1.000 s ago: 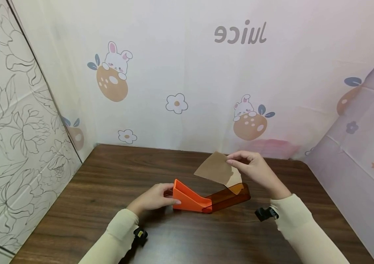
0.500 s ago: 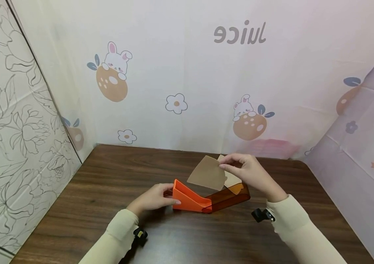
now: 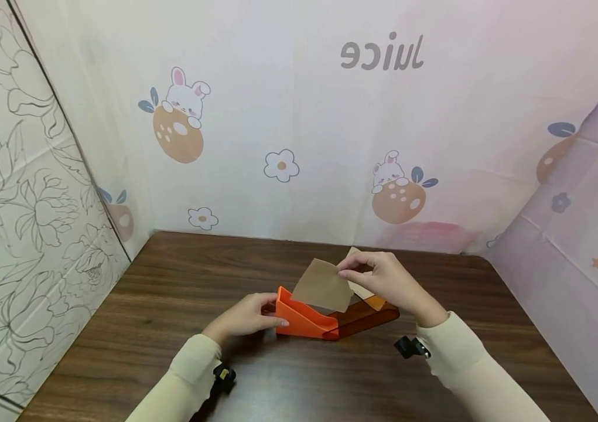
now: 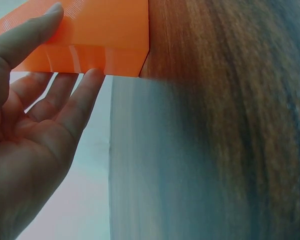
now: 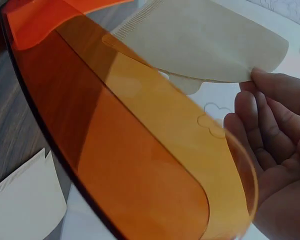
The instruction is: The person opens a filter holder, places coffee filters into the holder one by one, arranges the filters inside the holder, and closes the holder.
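Observation:
An orange coffee filter holder [image 3: 301, 322] stands on the table, its see-through amber lid [image 3: 369, 321] swung open to the right. My left hand [image 3: 246, 315] grips the holder's left end; in the left wrist view the thumb lies on one face of the holder [image 4: 107, 30] and the fingertips touch its edge. Between thumb and fingers, my right hand [image 3: 393, 284] pinches the edge of a brown paper coffee filter [image 3: 322, 287]. That filter hangs tilted over the holder and overlaps its upper edge in the head view. Crimped seams show on the held filter [image 5: 205, 40].
Another paper filter [image 3: 364, 295] lies behind the lid, partly covered by the right hand and partly seen through the amber plastic. Dark wood tabletop [image 3: 198, 264] surrounds everything. A printed curtain [image 3: 299, 117] rises along the back edge.
My right hand has carried the coffee filter left and downward, from behind the lid to over the holder. The left hand and the holder have stayed in place.

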`<state>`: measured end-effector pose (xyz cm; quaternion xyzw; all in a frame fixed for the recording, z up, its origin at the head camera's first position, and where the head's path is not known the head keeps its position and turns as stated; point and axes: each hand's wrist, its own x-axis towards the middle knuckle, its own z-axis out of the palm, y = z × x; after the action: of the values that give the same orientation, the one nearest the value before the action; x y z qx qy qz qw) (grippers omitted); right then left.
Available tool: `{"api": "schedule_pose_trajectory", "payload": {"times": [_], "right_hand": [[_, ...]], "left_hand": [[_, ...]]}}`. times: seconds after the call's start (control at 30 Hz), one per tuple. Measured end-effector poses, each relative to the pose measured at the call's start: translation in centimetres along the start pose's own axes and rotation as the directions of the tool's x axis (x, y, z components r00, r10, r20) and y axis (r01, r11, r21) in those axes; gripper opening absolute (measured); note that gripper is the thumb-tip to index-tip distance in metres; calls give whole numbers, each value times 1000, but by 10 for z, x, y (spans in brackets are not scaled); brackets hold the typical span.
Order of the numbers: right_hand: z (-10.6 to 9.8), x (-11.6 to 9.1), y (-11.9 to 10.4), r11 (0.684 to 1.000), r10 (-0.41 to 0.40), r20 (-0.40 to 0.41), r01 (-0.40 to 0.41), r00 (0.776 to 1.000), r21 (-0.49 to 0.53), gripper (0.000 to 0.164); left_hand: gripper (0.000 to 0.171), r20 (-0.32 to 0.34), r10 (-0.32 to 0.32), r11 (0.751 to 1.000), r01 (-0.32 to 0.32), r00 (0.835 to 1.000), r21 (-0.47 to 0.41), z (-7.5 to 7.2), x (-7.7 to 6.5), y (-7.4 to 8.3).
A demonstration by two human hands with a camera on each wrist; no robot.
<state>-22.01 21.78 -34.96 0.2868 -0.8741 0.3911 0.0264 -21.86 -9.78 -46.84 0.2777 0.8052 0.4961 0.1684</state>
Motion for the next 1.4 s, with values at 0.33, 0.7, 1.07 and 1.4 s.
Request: {"api": "schedule_pose_trajectory", "payload": {"times": [0.33,0.7,1.07,1.4], "right_hand": [[11,3,-4,997,-63,47,65,997,-50,14],[24,8,-2,990,-118,96,124,988,-62,11],[37,9,-4,980,-132,149,152,980,-127,8],[47,9,-7,985,-99,216,127,971,-120,5]], "left_hand": [[31,-3,-3,1000,3,1000,13,0,0,0],[30,-2,4,1000,-4,1000,5,0,0,0],[30,2,6,1000,-6,1000,9,0,0,0],[30,3,14,1000,-14,1000,2,-1,0,1]]}}
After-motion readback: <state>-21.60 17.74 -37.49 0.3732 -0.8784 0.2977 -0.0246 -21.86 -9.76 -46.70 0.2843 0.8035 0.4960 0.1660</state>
